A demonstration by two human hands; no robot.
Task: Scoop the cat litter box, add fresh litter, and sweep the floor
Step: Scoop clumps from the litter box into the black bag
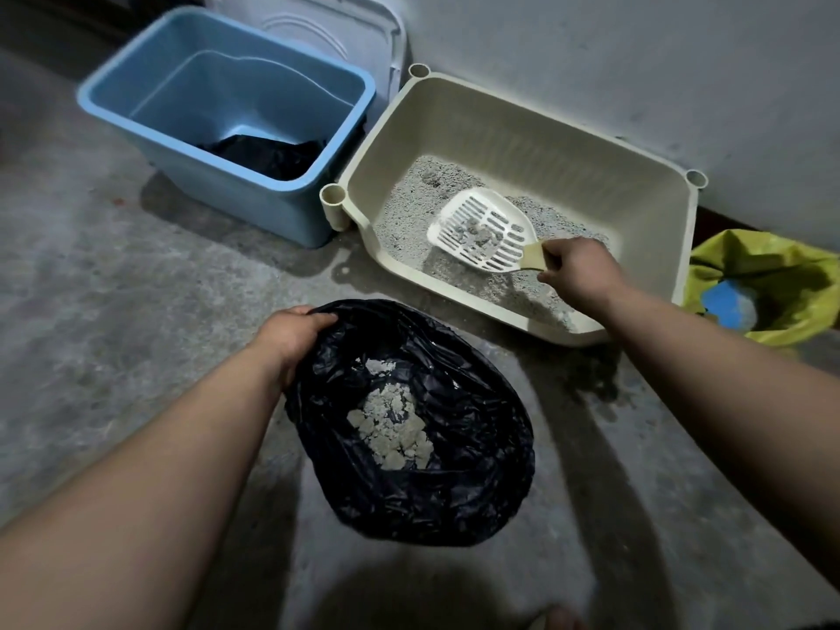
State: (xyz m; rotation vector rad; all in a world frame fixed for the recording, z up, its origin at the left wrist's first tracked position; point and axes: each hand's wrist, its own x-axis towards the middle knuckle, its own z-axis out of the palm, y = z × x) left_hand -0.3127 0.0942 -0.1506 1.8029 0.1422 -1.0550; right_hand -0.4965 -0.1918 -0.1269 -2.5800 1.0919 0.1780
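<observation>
Floor: bare grey concrete [113, 311] against a pale wall, pretty dim lighting.
Litter box: one cream litter box [591, 175] sits at the wall, with grey litter [454, 175] spread thin over its bottom.
Scoop: one white slotted scoop [482, 229] is held over the litter near the box's front edge, with a few grey clumps [477, 236] sitting on the slots.
Right hand: right hand [577, 270] is closed around the scoop's handle, fingers wrapped tight.
Left hand: left hand [291, 334] pinches the rim of one black trash bag [454, 493], holding the mouth open on the floor in front of the box.
Bag contents: a small pile of pale waste clumps [395, 429] is already in there.
Handling: the scoop looks like light, stiff plastic, so I'd keep gripping the handle and hold it level, since clumps probably crumble or roll off if it tips. The bag is soft and floppy, so it'll likely collapse unless the rim stays held.
Other stuff: one blue tub [218, 193] left of the box, one yellow-green bag [772, 266] at its right corner.
Progress: my guess is scooping is mid-way; fresh litter and sweeping not done yet.
</observation>
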